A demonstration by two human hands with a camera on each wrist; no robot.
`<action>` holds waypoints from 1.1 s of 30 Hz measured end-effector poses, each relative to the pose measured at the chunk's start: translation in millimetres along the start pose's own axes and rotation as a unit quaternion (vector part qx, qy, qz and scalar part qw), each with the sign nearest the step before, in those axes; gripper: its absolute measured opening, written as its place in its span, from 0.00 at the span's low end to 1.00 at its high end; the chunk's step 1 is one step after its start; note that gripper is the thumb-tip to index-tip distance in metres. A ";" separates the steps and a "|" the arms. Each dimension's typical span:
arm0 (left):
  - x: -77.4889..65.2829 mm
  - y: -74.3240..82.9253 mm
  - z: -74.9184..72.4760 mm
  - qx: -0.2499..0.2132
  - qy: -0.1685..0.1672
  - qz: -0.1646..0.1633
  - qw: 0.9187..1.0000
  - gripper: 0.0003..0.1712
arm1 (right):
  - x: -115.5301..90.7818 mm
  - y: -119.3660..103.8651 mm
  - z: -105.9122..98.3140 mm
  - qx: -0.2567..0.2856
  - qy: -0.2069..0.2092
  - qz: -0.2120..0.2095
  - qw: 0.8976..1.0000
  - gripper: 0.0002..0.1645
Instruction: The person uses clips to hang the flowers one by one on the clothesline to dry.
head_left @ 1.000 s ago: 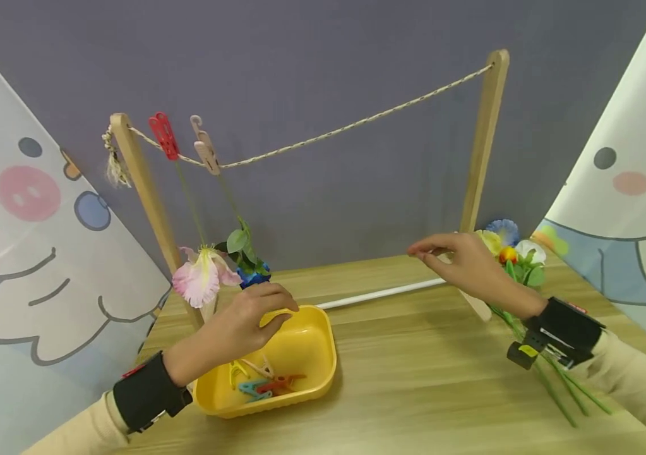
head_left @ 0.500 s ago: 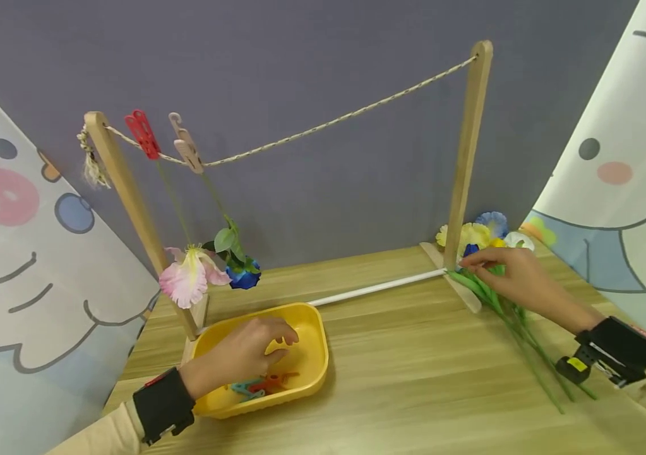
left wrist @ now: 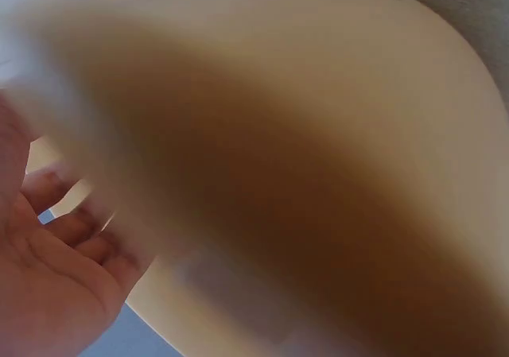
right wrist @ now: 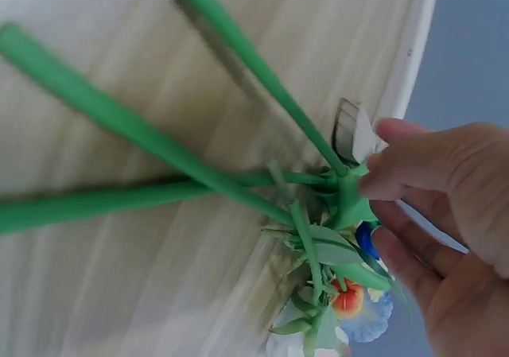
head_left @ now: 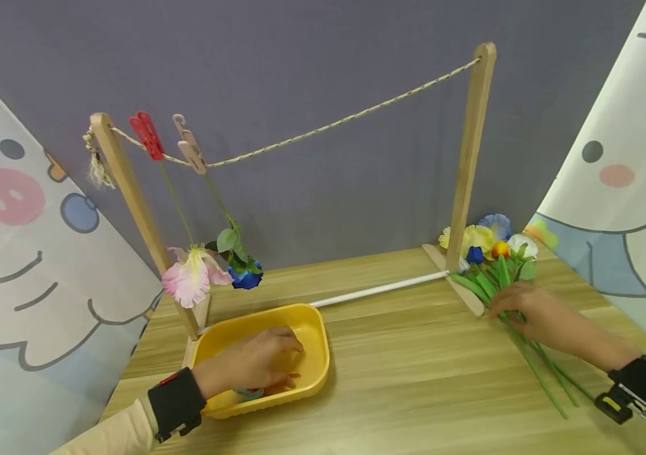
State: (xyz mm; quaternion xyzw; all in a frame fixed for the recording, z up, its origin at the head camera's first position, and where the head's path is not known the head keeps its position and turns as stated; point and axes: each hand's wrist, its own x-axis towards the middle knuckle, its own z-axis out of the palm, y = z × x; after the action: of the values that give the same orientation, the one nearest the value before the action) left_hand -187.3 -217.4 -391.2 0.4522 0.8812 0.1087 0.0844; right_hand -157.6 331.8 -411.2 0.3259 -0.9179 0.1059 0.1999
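My left hand [head_left: 257, 360] is inside the yellow plastic basin [head_left: 318, 360], fingers loosely bent downward. It covers most of the clothespins, with a teal clothespin [head_left: 250, 395] showing beneath it. The left wrist view is largely blurred, but the left hand [left wrist: 67, 269] appears there with nothing visible in it. At the right, my right hand [head_left: 547, 319] is over the green stems [head_left: 533, 373] of several artificial flowers, just below a blue tulip-like bud [head_left: 475, 255]. In the right wrist view, thumb and fingers are parted right beside the stems [right wrist: 151, 138].
A rope [head_left: 351, 117] spans two wooden posts [head_left: 470, 151]. A red clothespin [head_left: 147, 136] holds a pink flower [head_left: 189, 281] on it; a beige clothespin [head_left: 191, 148] holds a blue rose [head_left: 245, 275]. A white rod [head_left: 379, 289] joins the post bases. Yellow, orange and white blooms lie behind the right post.
My left hand has lowered into the basin among the clothespins. My right hand has moved right, then nearer to me, from beside the right post to the flower stems.
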 end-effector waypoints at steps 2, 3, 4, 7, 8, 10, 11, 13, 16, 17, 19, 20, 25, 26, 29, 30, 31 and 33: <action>0.1 -0.2 0.5 -0.002 -0.001 0.003 1.000 0.24 | -2.7 -0.2 3.4 0.003 -0.006 -0.024 1.000 0.35; 0.4 -0.3 0.6 -0.003 0.000 0.004 1.000 0.23 | -3.7 -0.1 4.8 0.005 -0.005 -0.032 0.999 0.36; 0.6 -0.5 0.6 -0.004 0.001 0.006 1.000 0.23 | -4.4 0.0 5.9 0.006 -0.003 -0.037 0.999 0.37; 1.6 -1.9 1.4 -0.013 0.001 0.010 1.000 0.21 | -6.4 1.3 7.9 0.012 0.007 -0.048 0.999 0.37; 2.1 -2.2 1.3 -0.016 -0.001 0.008 1.000 0.20 | -6.9 1.7 8.1 0.010 0.009 -0.050 0.999 0.38; 3.1 -2.9 1.3 -0.020 -0.003 0.009 1.000 0.18 | -8.1 2.6 8.4 0.008 0.011 -0.052 0.999 0.38; 3.5 -3.1 1.1 -0.023 -0.006 0.008 1.000 0.18 | -8.7 3.2 8.7 0.008 0.009 -0.052 0.999 0.38; 4.4 -2.9 0.3 -0.028 -0.009 0.008 1.000 0.16 | -9.5 3.7 9.0 0.008 0.003 -0.051 0.999 0.38; 5.6 -2.5 -1.3 -0.039 -0.011 0.009 0.999 0.15 | -9.7 4.1 9.4 0.004 -0.004 -0.050 0.999 0.38; 5.8 -2.0 -2.1 -0.041 -0.011 0.009 0.999 0.15 | -9.3 4.0 9.6 0.002 -0.005 -0.051 0.999 0.37; 6.3 -1.0 -3.5 -0.041 -0.013 0.011 0.999 0.15 | -8.1 3.9 10.1 -0.002 -0.003 -0.056 0.998 0.37; 6.4 -0.4 -4.1 -0.040 -0.015 0.013 0.999 0.15 | -7.4 3.9 10.5 -0.004 -0.001 -0.059 0.998 0.36; 5.9 2.1 -6.3 -0.032 -0.028 0.031 0.999 0.15 | -3.3 3.3 12.0 -0.009 0.013 -0.081 0.997 0.33; 5.3 2.4 -6.7 -0.035 -0.031 0.035 0.998 0.15 | -2.5 3.1 12.1 -0.008 0.016 -0.083 0.996 0.33; 2.8 2.2 -7.0 -0.049 -0.038 0.046 0.997 0.15 | -0.4 1.4 11.7 -0.005 0.023 -0.084 0.996 0.33; 1.9 2.1 -7.2 -0.051 -0.042 0.048 0.997 0.15 | 0.0 0.8 11.3 -0.004 0.022 -0.082 0.996 0.32; 1.2 1.8 -7.2 -0.053 -0.046 0.050 0.996 0.15 | 0.6 0.1 11.1 -0.004 0.024 -0.082 0.996 0.32; 0.2 2.2 -7.0 -0.052 -0.052 0.053 0.996 0.15 | 1.5 -1.0 10.6 -0.010 0.026 -0.082 0.996 0.32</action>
State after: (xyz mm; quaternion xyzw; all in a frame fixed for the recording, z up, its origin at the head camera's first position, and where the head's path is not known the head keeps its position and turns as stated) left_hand -187.5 -216.8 -383.8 0.4987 0.8435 0.1347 0.1474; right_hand -161.2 326.7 -420.0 0.3948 -0.8839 0.0881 0.2348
